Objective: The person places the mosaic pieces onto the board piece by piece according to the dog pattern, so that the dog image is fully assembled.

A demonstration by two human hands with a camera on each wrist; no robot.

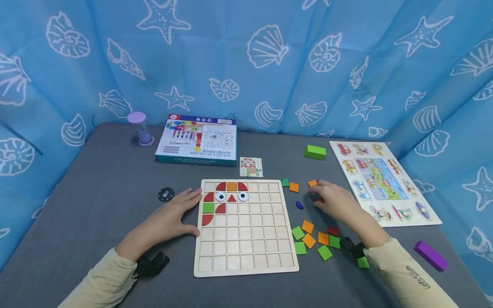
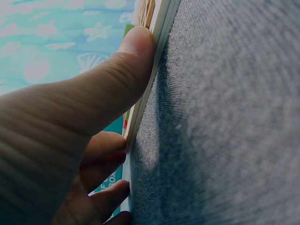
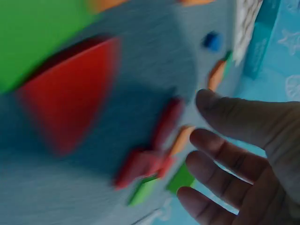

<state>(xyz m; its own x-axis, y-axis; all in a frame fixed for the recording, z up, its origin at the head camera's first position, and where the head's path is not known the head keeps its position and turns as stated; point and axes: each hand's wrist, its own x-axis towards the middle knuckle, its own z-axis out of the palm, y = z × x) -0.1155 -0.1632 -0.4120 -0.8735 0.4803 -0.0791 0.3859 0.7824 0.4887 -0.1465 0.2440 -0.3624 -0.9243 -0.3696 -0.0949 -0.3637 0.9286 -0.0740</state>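
Observation:
A wooden grid board lies on the table, with red, green and orange pieces and two round eye pieces in its upper left squares. My left hand rests at the board's left edge, thumb and fingertips touching its side. Right of the board, my right hand hovers with loosely bent fingers and nothing between them. Nearest its fingertips is an orange square tile; a blue piece lies closer to the board. Several red pieces below the fingers show in the right wrist view but are hidden from the head view.
Loose green tiles and orange tiles lie right of the board. Behind it are a pattern card and a box. A picture puzzle, green block and purple block are at right; a black chip lies left.

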